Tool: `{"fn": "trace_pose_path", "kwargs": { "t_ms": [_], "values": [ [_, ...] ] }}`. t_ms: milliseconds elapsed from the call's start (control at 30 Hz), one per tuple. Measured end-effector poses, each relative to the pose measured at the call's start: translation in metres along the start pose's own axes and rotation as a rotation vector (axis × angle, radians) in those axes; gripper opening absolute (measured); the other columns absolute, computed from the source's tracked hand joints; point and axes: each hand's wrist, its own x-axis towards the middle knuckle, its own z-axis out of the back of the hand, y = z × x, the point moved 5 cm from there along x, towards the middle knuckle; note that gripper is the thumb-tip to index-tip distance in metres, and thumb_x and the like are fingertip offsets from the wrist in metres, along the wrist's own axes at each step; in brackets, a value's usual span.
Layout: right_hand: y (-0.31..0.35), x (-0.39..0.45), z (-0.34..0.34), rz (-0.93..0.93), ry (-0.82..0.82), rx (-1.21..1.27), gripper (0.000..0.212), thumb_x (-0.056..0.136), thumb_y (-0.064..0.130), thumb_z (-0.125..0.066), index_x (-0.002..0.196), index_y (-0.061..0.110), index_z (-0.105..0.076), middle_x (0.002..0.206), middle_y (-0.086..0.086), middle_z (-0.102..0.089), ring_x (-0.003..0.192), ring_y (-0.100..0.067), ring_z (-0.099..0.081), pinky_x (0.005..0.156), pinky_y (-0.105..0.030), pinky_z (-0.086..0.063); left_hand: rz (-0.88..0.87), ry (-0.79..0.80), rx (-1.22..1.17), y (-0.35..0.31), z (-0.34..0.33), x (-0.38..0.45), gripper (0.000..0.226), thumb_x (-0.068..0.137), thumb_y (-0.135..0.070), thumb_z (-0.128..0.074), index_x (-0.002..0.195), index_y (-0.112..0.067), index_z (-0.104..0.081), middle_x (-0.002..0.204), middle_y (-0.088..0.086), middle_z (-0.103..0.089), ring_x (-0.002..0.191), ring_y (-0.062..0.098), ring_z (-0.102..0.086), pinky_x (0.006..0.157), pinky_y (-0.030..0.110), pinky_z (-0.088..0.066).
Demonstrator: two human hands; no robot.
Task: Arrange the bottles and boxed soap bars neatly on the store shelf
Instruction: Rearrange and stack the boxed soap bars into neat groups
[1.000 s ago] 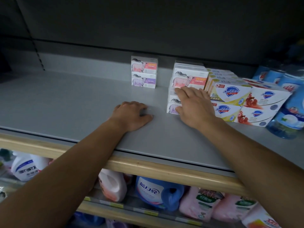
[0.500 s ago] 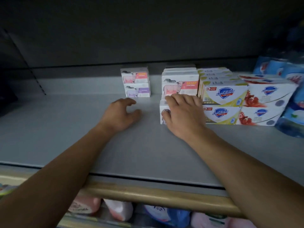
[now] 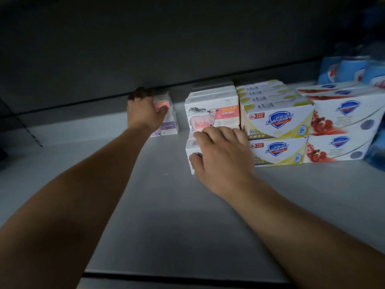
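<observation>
On shelf (image 3: 83,163): 2 hands (image 3: 145,113), 4 Safeguard boxes (image 3: 277,122) frontmost.

Two bare arms reach over a grey shelf (image 3: 166,205). The left hand (image 3: 143,113) grips a small stack of soap boxes (image 3: 169,124) at the back. The right hand (image 3: 223,155) rests on the sheep-printed boxes (image 3: 212,113), beside Safeguard boxes (image 3: 277,122) and blue bottles (image 3: 352,69).
</observation>
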Motion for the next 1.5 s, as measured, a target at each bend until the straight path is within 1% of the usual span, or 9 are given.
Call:
{"fn": "trace_pose_path", "kwargs": {
  "t_ms": [300,400,700,800,933,1067,1267,1367,1500],
  "values": [
    [-0.001,0.0,0.001,0.0,0.002,0.036,0.043,0.092,0.044,-0.04,0.128,0.025,-0.053,0.125,0.006,-0.055,0.116,-0.024,-0.046,0.101,-0.038,-0.024,-0.016,0.0,0.205,-0.004,0.001,0.01,0.055,0.083,-0.049,-0.064,0.132,-0.027,-0.053,0.136,0.015,-0.042,0.125,0.043,-0.038,0.105,0.055,-0.028],
    [0.0,-0.001,0.002,-0.005,-0.002,0.038,0.042,0.091,0.044,-0.04,0.126,0.025,-0.054,0.123,0.005,-0.055,0.115,-0.024,-0.046,0.099,-0.037,-0.024,0.008,-0.03,0.109,-0.001,0.002,0.001,0.059,0.085,-0.047,-0.066,0.136,-0.025,-0.046,0.138,0.015,-0.046,0.125,0.044,-0.04,0.108,0.055,-0.03],
    [-0.001,-0.001,0.003,-0.008,-0.052,0.059,0.045,0.085,0.041,-0.041,0.119,0.022,-0.063,0.112,0.002,-0.063,0.104,-0.027,-0.053,0.093,-0.038,-0.03,-0.127,-0.111,-0.163,0.012,0.038,-0.063,0.049,0.086,-0.023,-0.067,0.132,-0.026,-0.053,0.118,0.01,-0.059,0.108,0.037,-0.051,0.087,0.044,-0.047],
    [-0.001,-0.001,0.002,0.001,-0.034,0.053,0.045,0.087,0.042,-0.044,0.125,0.023,-0.061,0.118,0.004,-0.061,0.109,-0.026,-0.052,0.095,-0.037,-0.027,-0.109,-0.13,-0.343,0.016,0.054,-0.096,0.05,0.083,-0.028,-0.07,0.131,-0.024,-0.057,0.109,0.007,-0.059,0.101,0.032,-0.056,0.085,0.037,-0.049],
    [-0.001,0.001,0.003,0.013,-0.004,0.049,0.047,0.089,0.046,-0.046,0.131,0.026,-0.056,0.126,0.005,-0.058,0.117,-0.024,-0.049,0.098,-0.036,-0.023,0.056,-0.082,-0.78,0.018,0.074,-0.135,0.047,0.079,-0.033,-0.066,0.125,-0.026,-0.062,0.112,-0.002,-0.066,0.095,0.023,-0.067,0.079,0.047,-0.058],
    [0.001,0.001,0.008,0.033,-0.002,0.07,0.048,0.09,0.046,-0.048,0.134,0.028,-0.054,0.129,0.006,-0.058,0.12,-0.022,-0.048,0.1,-0.035,-0.024,0.131,-0.05,-1.101,0.015,0.073,-0.166,0.028,0.09,-0.025,-0.061,0.116,-0.02,-0.069,0.098,-0.006,-0.075,0.084,0.011,-0.071,0.066,0.027,-0.056],
    [0.007,0.003,0.043,0.103,-0.162,0.702,0.043,0.09,0.037,-0.052,0.128,0.018,-0.061,0.123,0.002,-0.063,0.109,-0.017,-0.059,0.095,-0.032,-0.045,0.224,0.047,-1.402,0.01,0.068,-0.177,0.019,0.098,-0.018,-0.054,0.099,-0.01,-0.071,0.084,0.009,-0.073,0.069,0.019,-0.065,0.067,0.03,-0.051],
    [0.023,-0.004,0.045,0.202,0.078,0.911,0.062,0.083,0.04,-0.062,0.141,0.026,-0.048,0.133,0.011,-0.053,0.111,-0.006,-0.059,0.096,-0.032,-0.05,0.2,0.194,-1.617,0.004,0.068,-0.179,0.033,0.089,-0.018,-0.061,0.105,0.01,-0.062,0.085,0.016,-0.069,0.07,0.023,-0.064,0.07,0.032,-0.053],
    [0.032,-0.009,0.044,0.246,0.334,1.14,0.084,0.073,0.025,-0.075,0.147,0.037,-0.038,0.135,0.011,-0.053,0.121,-0.004,-0.055,0.099,-0.027,-0.049,0.085,0.39,-1.651,-0.006,0.068,-0.186,0.027,0.089,-0.016,-0.062,0.101,0.007,-0.061,0.084,0.015,-0.069,0.069,0.02,-0.066,0.066,0.029,-0.057]
  ]
}}
